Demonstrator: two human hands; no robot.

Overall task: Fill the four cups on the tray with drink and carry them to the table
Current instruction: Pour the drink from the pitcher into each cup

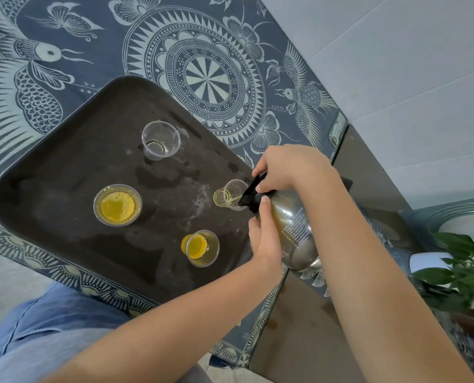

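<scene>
Cup (237, 186) on tray (64, 161) receives drink (219, 198) from tilted carafe (293, 230).

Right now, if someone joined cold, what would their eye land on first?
The tilted glass carafe with a black spout stands out, gripped by the right hand on top and the left hand on its body, its spout at the clear plastic cup by the right edge of the dark rectangular tray. The left cup and near cup glow with yellow drink; the far cup is almost empty.
</scene>
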